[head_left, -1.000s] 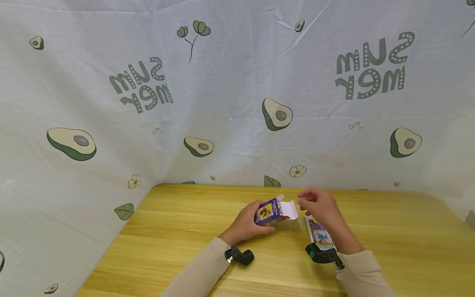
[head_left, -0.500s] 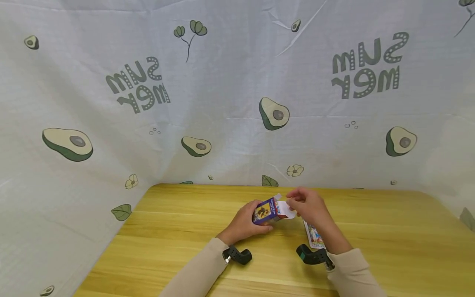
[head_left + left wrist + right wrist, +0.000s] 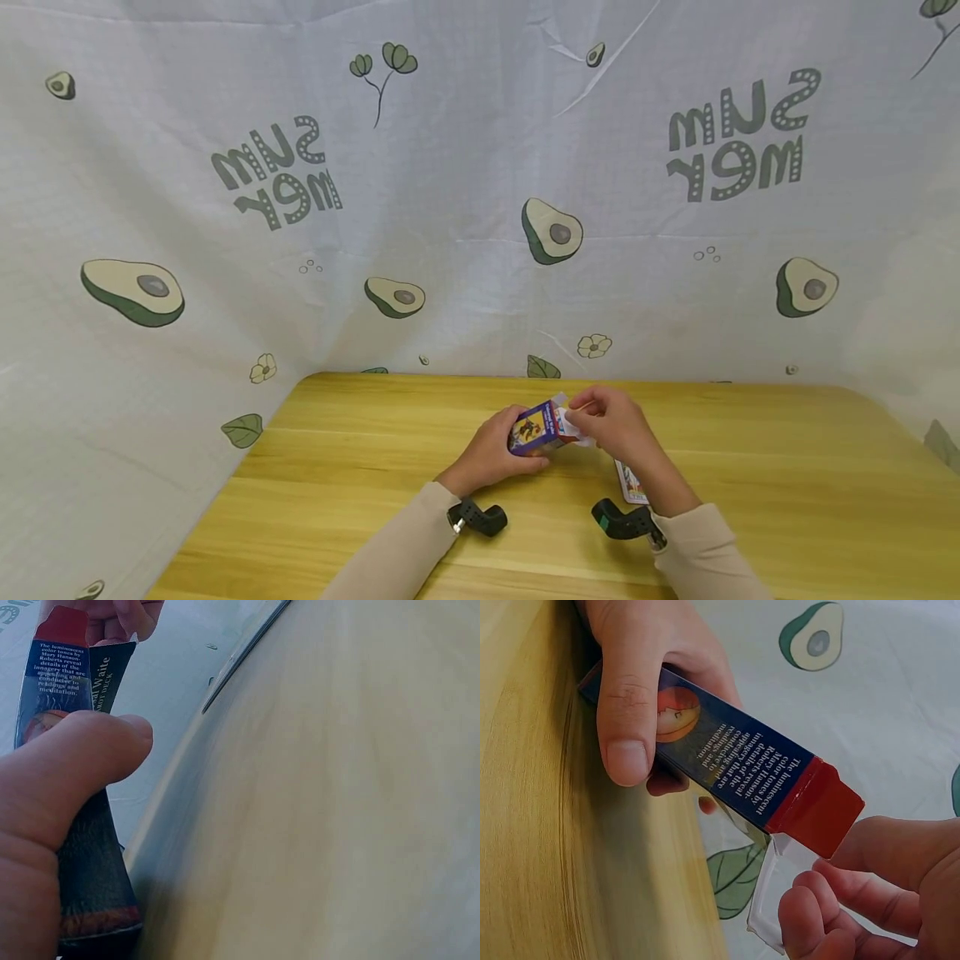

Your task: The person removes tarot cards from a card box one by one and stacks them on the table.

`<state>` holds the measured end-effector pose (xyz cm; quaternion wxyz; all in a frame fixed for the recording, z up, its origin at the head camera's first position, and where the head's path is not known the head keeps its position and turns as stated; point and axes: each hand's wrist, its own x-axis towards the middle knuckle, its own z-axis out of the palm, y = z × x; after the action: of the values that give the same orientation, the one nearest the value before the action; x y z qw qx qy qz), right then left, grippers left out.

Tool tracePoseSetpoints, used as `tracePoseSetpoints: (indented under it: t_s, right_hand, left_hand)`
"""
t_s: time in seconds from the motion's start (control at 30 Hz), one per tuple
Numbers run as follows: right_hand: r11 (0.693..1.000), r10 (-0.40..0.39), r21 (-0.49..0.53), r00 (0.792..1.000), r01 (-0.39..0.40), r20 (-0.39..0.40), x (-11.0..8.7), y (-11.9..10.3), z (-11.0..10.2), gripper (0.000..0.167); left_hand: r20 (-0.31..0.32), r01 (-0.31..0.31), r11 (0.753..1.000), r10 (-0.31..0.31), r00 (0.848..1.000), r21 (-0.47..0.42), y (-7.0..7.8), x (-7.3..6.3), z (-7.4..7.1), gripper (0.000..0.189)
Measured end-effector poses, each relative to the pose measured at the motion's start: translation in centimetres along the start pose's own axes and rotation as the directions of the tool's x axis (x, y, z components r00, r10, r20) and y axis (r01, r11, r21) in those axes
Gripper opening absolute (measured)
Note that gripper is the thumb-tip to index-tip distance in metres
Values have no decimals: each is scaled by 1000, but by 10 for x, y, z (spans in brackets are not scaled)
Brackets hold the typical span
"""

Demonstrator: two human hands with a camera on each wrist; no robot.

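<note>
In the head view my left hand point(image 3: 491, 454) grips a blue and purple tarot card box point(image 3: 531, 427) above the table, its open end toward the right. The left thumb lies along the box's narrow printed side in the left wrist view. My right hand point(image 3: 611, 421) is at that open end with curled fingers. In the right wrist view its fingertips are right at the red side tab point(image 3: 825, 808) and overlap the white inner face of the lid flap point(image 3: 769, 900). I cannot tell whether they pinch it. Picture cards point(image 3: 632, 483) lie under the right forearm, partly hidden.
The wooden table point(image 3: 360, 483) reaches back to a white curtain point(image 3: 450, 167) printed with avocados, leaves and lettering. A black wrist strap point(image 3: 478, 517) is on the left wrist, and another black strap point(image 3: 622, 518) on the right.
My right hand has moved left from beside the box onto its open end, now covering most of the lid flap. More of the cards is hidden by the right forearm. The left hand keeps its grip.
</note>
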<state>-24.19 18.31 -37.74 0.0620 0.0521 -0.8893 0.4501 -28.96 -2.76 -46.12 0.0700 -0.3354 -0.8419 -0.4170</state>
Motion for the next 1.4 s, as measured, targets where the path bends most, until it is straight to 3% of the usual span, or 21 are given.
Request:
tracePoseSetpoints:
  t_s: [1.4]
  right_hand:
    - [998, 47, -46, 998, -46, 29, 1, 5, 14, 23]
  left_hand:
    - [7, 29, 999, -29, 1000, 17, 5, 0, 0, 64]
